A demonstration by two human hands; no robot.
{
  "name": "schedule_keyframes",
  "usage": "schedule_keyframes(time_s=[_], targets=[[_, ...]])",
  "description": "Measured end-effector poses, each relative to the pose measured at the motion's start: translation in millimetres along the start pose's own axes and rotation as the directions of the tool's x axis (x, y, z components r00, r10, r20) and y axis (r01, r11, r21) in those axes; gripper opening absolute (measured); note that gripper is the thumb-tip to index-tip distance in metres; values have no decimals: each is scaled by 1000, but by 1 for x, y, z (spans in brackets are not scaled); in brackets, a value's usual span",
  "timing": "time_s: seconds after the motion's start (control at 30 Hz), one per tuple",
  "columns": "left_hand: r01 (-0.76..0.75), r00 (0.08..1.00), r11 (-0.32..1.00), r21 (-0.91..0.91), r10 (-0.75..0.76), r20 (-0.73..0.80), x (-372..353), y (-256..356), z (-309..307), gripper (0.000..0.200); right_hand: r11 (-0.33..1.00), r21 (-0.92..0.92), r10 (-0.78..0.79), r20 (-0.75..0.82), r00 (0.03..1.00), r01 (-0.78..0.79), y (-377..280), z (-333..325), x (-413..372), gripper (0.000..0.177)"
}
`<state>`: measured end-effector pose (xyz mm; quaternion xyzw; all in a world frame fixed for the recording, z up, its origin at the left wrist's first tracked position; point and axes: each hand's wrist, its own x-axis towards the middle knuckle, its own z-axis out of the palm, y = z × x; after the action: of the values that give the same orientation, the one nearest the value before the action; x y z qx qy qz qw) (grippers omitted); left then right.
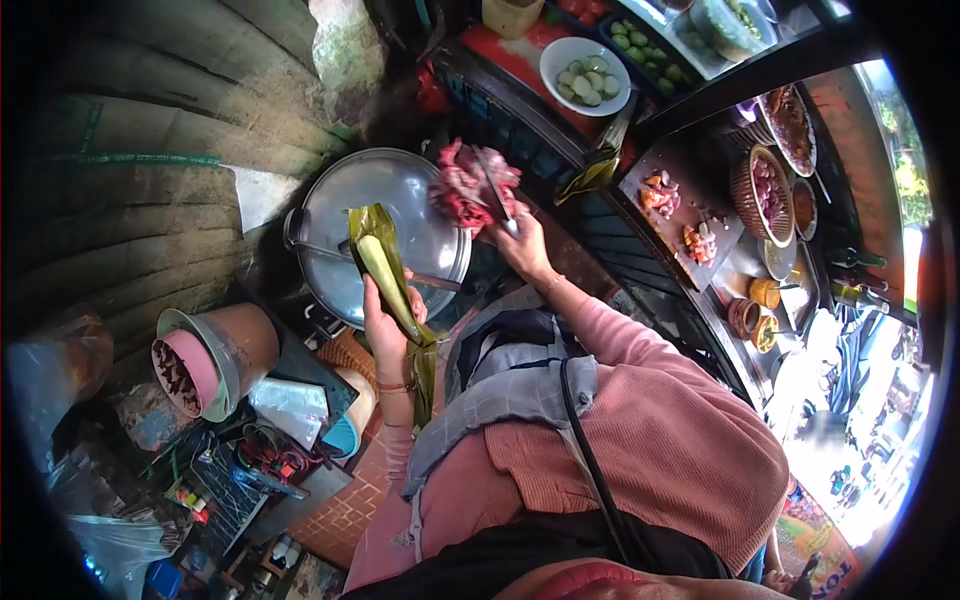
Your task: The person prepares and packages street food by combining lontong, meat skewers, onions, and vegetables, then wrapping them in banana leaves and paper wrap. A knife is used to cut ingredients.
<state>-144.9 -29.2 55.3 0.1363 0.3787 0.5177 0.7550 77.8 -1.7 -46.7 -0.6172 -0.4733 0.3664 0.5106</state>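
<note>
Pink sweater (660, 440) and grey apron (510, 390) fill our lower view, hiding the elbows. Our left hand (385, 325) is wrapped closed around a folded banana leaf (380, 255) above a steel lid (400, 190); the leaf's pale filling is hard to identify. Our right hand (522, 250) has its fingers pressed around a metal utensil (495, 190), whose tip is buried in a pink-red clump (465, 185) that is too blurred to name. Beyond, a white plate (585, 50) holds pale slices, and the dark lens rim cuts off the far counter.
</note>
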Motion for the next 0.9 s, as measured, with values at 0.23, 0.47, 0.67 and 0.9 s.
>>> schedule_keyframes(time_s=[0.23, 0.47, 0.67, 0.9], targets=[[-58, 998, 997, 55, 58, 10, -4, 12, 31, 50, 999, -47, 39, 318, 947, -25, -38, 48, 67, 35], [-79, 996, 996, 51, 78, 35, -2, 16, 5, 45, 844, -489, 356, 204, 912, -220, 2, 81, 96, 43], [46, 999, 996, 80, -48, 17, 9, 8, 12, 48, 781, -614, 283, 186, 941, -114, -34, 68, 99, 47], [136, 984, 968, 211, -157, 85, 62, -3, 68, 43, 936, -176, 321, 83, 943, -303, -80, -10, 95, 40]])
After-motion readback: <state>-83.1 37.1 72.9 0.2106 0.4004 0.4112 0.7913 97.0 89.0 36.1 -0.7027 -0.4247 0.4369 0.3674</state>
